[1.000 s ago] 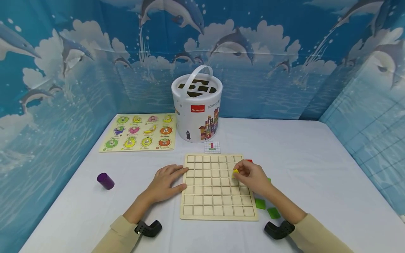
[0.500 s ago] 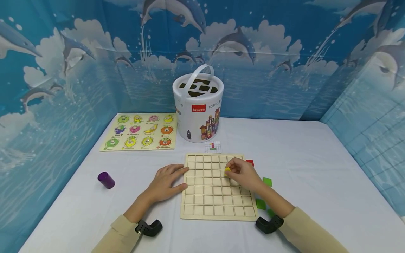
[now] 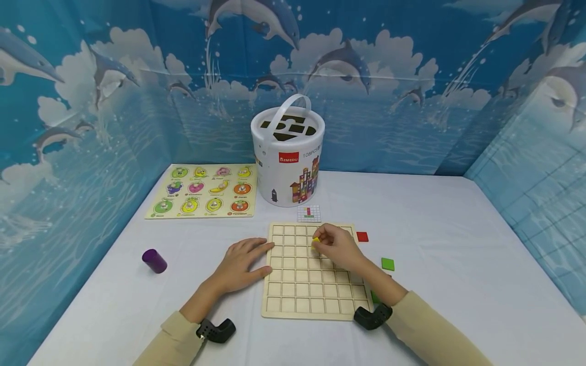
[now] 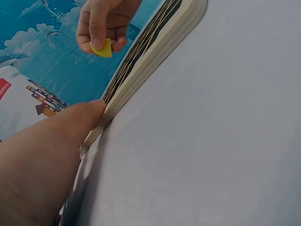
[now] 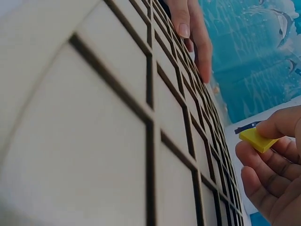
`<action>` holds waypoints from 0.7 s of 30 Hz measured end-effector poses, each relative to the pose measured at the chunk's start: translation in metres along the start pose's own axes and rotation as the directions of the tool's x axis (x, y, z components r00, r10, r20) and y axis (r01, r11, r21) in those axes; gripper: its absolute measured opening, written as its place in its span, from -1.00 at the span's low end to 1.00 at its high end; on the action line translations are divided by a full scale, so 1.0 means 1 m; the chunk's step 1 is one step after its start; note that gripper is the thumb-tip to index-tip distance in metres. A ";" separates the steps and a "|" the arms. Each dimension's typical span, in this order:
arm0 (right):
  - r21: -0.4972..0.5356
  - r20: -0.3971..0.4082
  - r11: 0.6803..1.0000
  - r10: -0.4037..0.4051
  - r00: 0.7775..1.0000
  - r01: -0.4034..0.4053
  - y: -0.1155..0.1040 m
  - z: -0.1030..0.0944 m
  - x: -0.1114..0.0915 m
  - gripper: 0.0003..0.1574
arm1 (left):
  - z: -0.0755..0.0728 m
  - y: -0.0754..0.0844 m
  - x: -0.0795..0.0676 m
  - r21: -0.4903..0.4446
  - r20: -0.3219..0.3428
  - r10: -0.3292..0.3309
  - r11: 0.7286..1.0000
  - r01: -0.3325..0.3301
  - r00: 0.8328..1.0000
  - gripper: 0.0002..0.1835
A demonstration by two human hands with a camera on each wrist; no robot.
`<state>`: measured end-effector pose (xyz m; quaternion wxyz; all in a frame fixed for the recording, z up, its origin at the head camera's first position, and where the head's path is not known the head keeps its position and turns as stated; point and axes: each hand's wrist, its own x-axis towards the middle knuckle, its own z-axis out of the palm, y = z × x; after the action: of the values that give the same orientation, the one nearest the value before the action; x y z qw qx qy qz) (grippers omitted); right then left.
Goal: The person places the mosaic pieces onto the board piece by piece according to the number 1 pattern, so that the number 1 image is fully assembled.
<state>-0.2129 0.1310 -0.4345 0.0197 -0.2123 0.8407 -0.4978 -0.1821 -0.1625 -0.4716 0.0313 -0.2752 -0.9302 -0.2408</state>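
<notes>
My right hand [image 3: 339, 247] is over the upper part of a pale wooden grid board [image 3: 293, 305]. Between thumb and fingers it pinches a small yellow tile [image 5: 257, 140], which is held above the grid squares and partly covered by the fingers. The left wrist view also catches this yellow tile [image 4: 102, 48], clear of the board. Along the board's left edge rests my left hand [image 3: 241, 264], fingers extended, thumb and fingertips touching the rim. A red tile [image 3: 362, 237] and a green tile [image 3: 387, 264] lie right of the board; another green tile [image 3: 375, 297] is partly hidden by the right forearm.
Behind the board lies a small patterned grid card [image 3: 309, 213], in front of a white block bucket [image 3: 279, 178] with a handle. A fruit puzzle board [image 3: 201, 190] is at the back left. A purple cylinder [image 3: 154, 261] lies on the left side of the white-covered table.
My right hand has moved left across the board with the yellow tile, uncovering the red tile and a green tile at the right. The left hand has stayed put.
</notes>
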 end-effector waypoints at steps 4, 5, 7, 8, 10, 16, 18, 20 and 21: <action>0.006 0.000 1.000 0.003 1.000 -0.003 -0.002 0.003 0.006 -0.91 | 0.001 -0.001 0.000 -0.003 0.007 -0.010 1.000 0.010 1.000 -0.35; 0.007 -0.004 1.000 0.010 1.000 -0.010 -0.004 0.004 0.008 -0.91 | 0.001 -0.001 0.001 -0.001 0.009 -0.010 1.000 0.010 1.000 -0.35; 0.011 -0.013 1.000 0.018 1.000 -0.018 -0.005 0.006 0.011 -0.91 | 0.001 0.000 0.001 -0.002 0.009 -0.006 1.000 0.006 1.000 -0.35; 0.013 -0.017 1.000 0.018 1.000 -0.018 -0.006 0.007 0.013 -0.91 | 0.002 0.000 0.002 -0.002 0.004 -0.001 1.000 0.001 1.000 -0.35; 0.014 -0.015 1.000 0.012 1.000 -0.011 -0.008 0.010 0.017 -0.90 | 0.002 0.001 0.002 -0.001 0.001 0.001 1.000 -0.001 1.000 -0.36; -0.007 -0.008 1.000 0.027 1.000 -0.027 -0.009 0.020 0.024 -0.89 | 0.001 0.002 0.001 0.000 -0.003 0.001 1.000 -0.001 1.000 -0.36; -0.019 -0.013 0.999 0.042 0.999 -0.042 -0.007 0.023 0.026 -0.90 | 0.000 0.003 0.001 0.001 -0.001 -0.004 1.000 0.004 1.000 -0.36; -0.027 -0.015 0.998 0.052 0.999 -0.053 -0.005 0.025 0.027 -0.90 | -0.001 0.003 0.000 0.004 -0.001 -0.008 1.000 0.008 1.000 -0.36; -0.032 -0.018 0.998 0.054 0.998 -0.055 -0.005 0.026 0.027 -0.90 | -0.001 0.003 0.000 0.004 -0.003 -0.008 1.000 0.008 1.000 -0.36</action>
<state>-0.2296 0.0975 -0.4388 0.0227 -0.1853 0.8544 -0.4850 -0.1809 -0.1607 -0.4691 0.0320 -0.2709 -0.9318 -0.2393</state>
